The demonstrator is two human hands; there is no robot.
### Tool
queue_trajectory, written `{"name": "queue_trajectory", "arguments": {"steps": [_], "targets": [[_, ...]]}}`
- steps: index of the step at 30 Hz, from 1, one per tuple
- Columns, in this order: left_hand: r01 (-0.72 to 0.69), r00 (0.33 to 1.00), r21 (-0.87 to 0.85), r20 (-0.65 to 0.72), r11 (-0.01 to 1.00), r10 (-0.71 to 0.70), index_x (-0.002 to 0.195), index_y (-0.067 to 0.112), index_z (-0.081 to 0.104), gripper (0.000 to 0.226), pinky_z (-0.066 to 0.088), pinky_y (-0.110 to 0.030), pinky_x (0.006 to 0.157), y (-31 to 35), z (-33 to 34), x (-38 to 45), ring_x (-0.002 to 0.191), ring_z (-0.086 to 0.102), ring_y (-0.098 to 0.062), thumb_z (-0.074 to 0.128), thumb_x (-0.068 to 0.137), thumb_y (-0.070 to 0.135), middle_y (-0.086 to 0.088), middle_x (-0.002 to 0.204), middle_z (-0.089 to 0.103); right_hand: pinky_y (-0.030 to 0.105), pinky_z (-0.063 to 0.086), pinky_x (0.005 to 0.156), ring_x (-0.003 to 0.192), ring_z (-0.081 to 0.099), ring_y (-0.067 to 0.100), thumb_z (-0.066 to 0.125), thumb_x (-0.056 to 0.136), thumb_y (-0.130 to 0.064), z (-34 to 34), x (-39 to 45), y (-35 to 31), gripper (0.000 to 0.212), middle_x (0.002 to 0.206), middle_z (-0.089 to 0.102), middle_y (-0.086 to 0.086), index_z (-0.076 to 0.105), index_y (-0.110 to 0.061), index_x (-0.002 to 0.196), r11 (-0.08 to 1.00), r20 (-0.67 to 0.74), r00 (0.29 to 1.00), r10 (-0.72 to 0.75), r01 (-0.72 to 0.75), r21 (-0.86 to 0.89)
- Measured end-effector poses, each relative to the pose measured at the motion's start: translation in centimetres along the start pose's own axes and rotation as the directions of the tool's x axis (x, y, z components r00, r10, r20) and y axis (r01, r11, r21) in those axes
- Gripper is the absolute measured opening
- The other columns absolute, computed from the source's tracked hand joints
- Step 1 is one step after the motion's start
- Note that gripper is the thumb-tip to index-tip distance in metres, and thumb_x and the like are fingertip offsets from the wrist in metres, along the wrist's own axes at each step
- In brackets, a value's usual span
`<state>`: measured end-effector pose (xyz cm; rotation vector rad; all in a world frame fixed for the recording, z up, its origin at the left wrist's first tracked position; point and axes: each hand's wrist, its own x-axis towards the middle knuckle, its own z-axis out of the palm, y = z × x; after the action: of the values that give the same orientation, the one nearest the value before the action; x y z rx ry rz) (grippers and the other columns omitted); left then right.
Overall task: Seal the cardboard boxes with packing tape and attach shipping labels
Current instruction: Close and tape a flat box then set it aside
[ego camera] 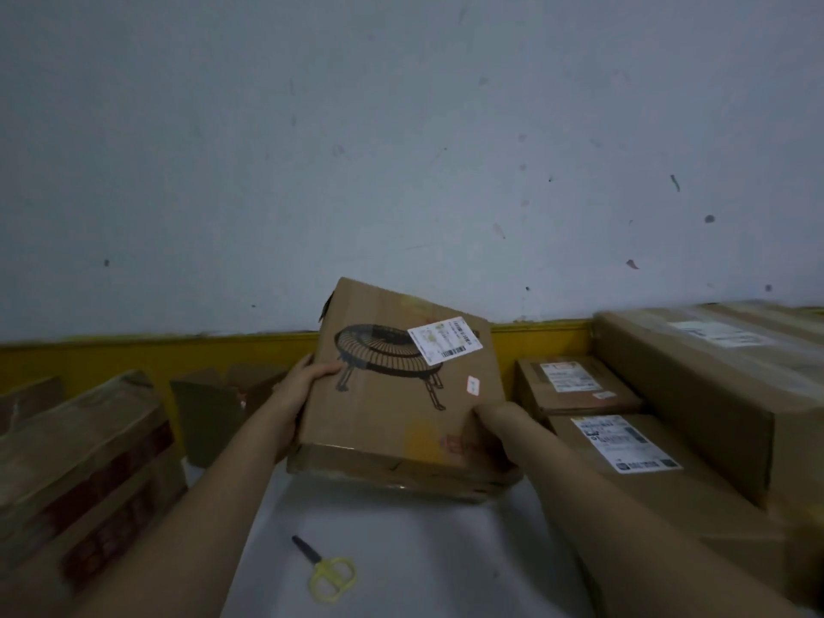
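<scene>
Box: flat, square, of brown cardboard, printed on its broad face with a line drawing of a round wire-framed object on legs. It was held tilted above the tabletop, near edge low and far edge raised toward the wall, clear of the surface so far as could be told.

Label: white, barcoded, stuck askew near the upper right of the printed face. A small sticker was seen below it. Clear tape appeared to run along the near edge, though blur left this uncertain.

Grip, left: left hand was curled round the left edge, thumb laid on the printed face, fingers hidden behind.

Grip, right: right hand was closed round the near right corner, thumb on top, fingers hidden beneath.

Handling, as judged: stiff-walled and probably light to moderate, being carried at an angle by its edges alone. The cardboard was taken to be dry and not slippery. Panels would dent under point pressure, so hold is best taken at opposite edges or corners, as here. The contents' fragility could not be told.

Also present: scissors, yellow-handled, lying on the tabletop near the person; labelled boxes stacked to the right; further boxes to the left.
</scene>
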<state>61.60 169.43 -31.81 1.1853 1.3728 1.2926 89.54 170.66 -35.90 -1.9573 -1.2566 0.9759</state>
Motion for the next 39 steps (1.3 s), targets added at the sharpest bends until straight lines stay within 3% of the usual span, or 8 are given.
{"name": "queue_trajectory", "arguments": {"steps": [6, 10, 15, 18, 21, 25, 32, 39], "targets": [[0.126, 0.991, -0.025, 0.052, 0.992, -0.124, 0.139, 0.021, 0.052, 0.062, 0.059, -0.043, 0.078, -3.3, 2.3, 1.2, 0.102, 0.07, -0.035, 0.069, 0.086, 0.049, -0.014, 0.115, 0.072, 0.026, 0.05, 0.087, 0.117, 0.059, 0.022, 0.062, 0.093, -0.04, -2.6, -3.0, -2.4, 0.046, 0.134, 0.056, 0.004, 0.053, -0.02, 0.134, 0.799, 0.21, 0.901, -0.38, 0.434, -0.416], [0.263, 0.954, 0.145, 0.107, 0.954, -0.28, 0.106, 0.011, 0.063, 0.028, 0.052, -0.032, 0.065, -4.1, 5.2, 0.7, 0.078, 0.064, -0.026, 0.061, 0.095, 0.037, -0.011, 0.088, 0.068, 0.045, 0.034, 0.111, 0.138, 0.038, 0.028, 0.052, 0.084, -0.074, -2.9, -3.7, -1.8, 0.08, 0.154, 0.035, 0.002, 0.035, -0.032, 0.15, 0.42, 0.511, 0.831, -0.219, 0.553, -0.719], [0.104, 0.983, 0.403, 0.097, 0.909, -0.155, 0.123, 0.016, 0.064, 0.039, 0.054, -0.041, 0.095, -7.3, 5.5, 2.6, 0.11, 0.064, -0.027, 0.068, 0.089, 0.034, -0.01, 0.123, 0.067, 0.043, 0.046, 0.101, 0.119, 0.051, 0.026, 0.074, 0.082, -0.044, -3.0, -1.0, 2.5, 0.056, 0.133, 0.052, 0.002, 0.051, -0.028, 0.131, 0.323, 0.467, 0.843, -0.268, 0.535, -0.78], [-0.146, 0.989, 0.702, 0.13, 0.697, 0.076, 0.148, 0.036, 0.042, 0.08, 0.032, -0.047, 0.117, -8.6, 6.3, 1.0, 0.146, 0.028, -0.034, 0.054, 0.078, 0.072, -0.008, 0.161, 0.03, 0.04, 0.048, 0.098, 0.111, 0.057, 0.026, 0.067, 0.09, -0.033, -2.7, -1.1, 2.5, 0.042, 0.123, 0.06, 0.006, 0.056, -0.02, 0.128, 0.224, 0.408, 0.852, -0.328, 0.49, -0.842], [-0.29, 0.954, 0.904, 0.299, 0.314, 0.02, 0.157, 0.045, 0.009, 0.124, 0.022, -0.057, 0.117, -10.4, 6.9, -1.1, 0.151, -0.007, -0.04, 0.034, 0.051, 0.105, 0.001, 0.165, -0.022, 0.038, 0.05, 0.092, 0.108, 0.06, 0.027, 0.061, 0.094, -0.037, -2.7, -0.5, 2.5, 0.04, 0.12, 0.062, 0.009, 0.057, -0.016, 0.128, 0.104, 0.433, 0.83, -0.351, 0.494, -0.863], [-0.408, 0.913, 0.907, 0.402, 0.103, 0.075, 0.156, 0.048, 0.008, 0.116, 0.034, -0.051, 0.113, -10.5, 6.7, -0.4, 0.152, 0.004, -0.03, 0.032, 0.056, 0.103, 0.001, 0.168, -0.003, 0.037, 0.049, 0.08, 0.103, 0.062, 0.027, 0.056, 0.095, -0.05, -2.1, 0.6, 2.6, 0.05, 0.116, 0.063, 0.01, 0.057, -0.012, 0.128, 0.003, 0.442, 0.848, -0.292, 0.463, -0.886], [-0.45, 0.893, 0.886, 0.447, 0.107, 0.053, 0.155, 0.052, 0.007, 0.14, 0.033, -0.049, 0.113, -9.9, 7.3, 2.4, 0.153, 0.003, -0.024, 0.006, 0.027, 0.11, 0.007, 0.167, 0.0, 0.037, 0.047, 0.077, 0.104, 0.061, 0.028, 0.056, 0.095, -0.05, -2.3, 1.7, 2.2, 0.053, 0.118, 0.062, 0.012, 0.057, -0.009, 0.129, -0.022, 0.44, 0.853, -0.28, 0.452, -0.892], [-0.413, 0.91, 0.911, 0.413, -0.009, 0.029, 0.16, 0.035, 0.006, 0.099, 0.013, -0.057, 0.119, -9.3, 8.4, 0.8, 0.153, 0.001, -0.03, 0.053, 0.083, 0.077, -0.005, 0.168, 0.001, 0.038, 0.05, 0.096, 0.11, 0.059, 0.025, 0.061, 0.091, -0.049, -2.5, 0.8, 2.1, 0.047, 0.122, 0.062, 0.007, 0.06, -0.018, 0.126, 0.074, 0.386, 0.889, -0.249, 0.414, -0.907]]}}
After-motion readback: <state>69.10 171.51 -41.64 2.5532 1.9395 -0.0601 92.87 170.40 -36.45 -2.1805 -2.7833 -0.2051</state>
